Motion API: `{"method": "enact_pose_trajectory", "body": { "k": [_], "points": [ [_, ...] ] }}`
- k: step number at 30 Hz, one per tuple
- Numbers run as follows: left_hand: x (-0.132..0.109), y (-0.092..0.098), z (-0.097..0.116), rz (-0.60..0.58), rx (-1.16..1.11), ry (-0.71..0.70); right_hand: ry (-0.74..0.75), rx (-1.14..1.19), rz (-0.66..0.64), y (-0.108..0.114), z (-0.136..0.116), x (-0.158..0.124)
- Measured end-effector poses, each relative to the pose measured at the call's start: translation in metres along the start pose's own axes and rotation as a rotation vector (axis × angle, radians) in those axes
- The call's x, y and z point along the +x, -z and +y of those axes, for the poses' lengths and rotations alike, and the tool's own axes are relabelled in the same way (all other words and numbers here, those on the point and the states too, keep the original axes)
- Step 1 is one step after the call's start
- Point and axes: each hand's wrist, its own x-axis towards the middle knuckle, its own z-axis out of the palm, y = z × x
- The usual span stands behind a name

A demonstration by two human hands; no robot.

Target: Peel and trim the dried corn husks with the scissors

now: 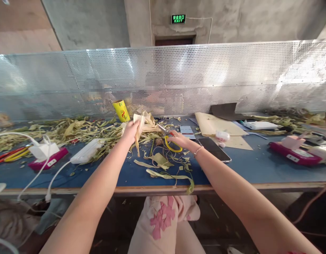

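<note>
My left hand (130, 131) is closed round a bunch of pale corn husk (143, 124), held up just above the blue table (247, 165). My right hand (180, 139) grips yellow-handled scissors (170, 142), fingers through the loops. The blades (161, 128) point left toward the husk and lie close beside it. Cut husk strips (165, 170) lie on the table below both hands.
A husk pile (72, 131) spreads left, with a yellow roll (121, 110) behind. A phone (214, 149), paper (218, 127), white chargers (86, 151) with cables and pink devices (295, 153) lie around. A perforated metal screen (205, 77) backs the table; people sit behind it.
</note>
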Motion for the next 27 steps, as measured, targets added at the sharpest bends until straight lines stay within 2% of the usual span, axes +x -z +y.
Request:
{"method": "enact_pose_trajectory", "body": {
  "k": [3, 6, 8, 10, 13, 16, 18, 23, 27],
  "points": [
    [0.002, 0.004, 0.0, 0.037, 0.33, -0.119, 0.008, 0.076, 0.154, 0.0, -0.001, 0.0],
    [0.0, 0.005, 0.005, 0.059, 0.641, -0.302, 0.042, 0.056, 0.339, 0.001, -0.002, -0.001],
    [-0.002, 0.004, 0.008, 0.044, 0.796, -0.416, 0.113, 0.028, 0.444, 0.003, -0.002, -0.002],
    [-0.003, 0.004, 0.009, -0.007, 0.898, -0.464, 0.197, 0.013, 0.489, 0.006, 0.0, -0.002],
    [-0.003, 0.007, 0.011, -0.039, 0.987, -0.501, 0.266, 0.011, 0.451, 0.009, 0.003, 0.0],
    [-0.004, 0.012, 0.017, 0.025, 1.093, -0.544, 0.335, 0.003, 0.378, 0.008, 0.007, 0.004],
    [-0.006, 0.015, 0.022, 0.031, 1.211, -0.524, 0.398, -0.027, 0.35, 0.008, 0.009, 0.005],
    [-0.006, 0.02, 0.023, -0.155, 1.438, -0.469, 0.401, -0.118, 0.302, 0.016, 0.008, -0.001],
    [-0.001, 0.021, 0.014, -0.236, 1.395, -0.486, 0.369, -0.218, 0.272, 0.023, 0.009, -0.004]
  ]
}}
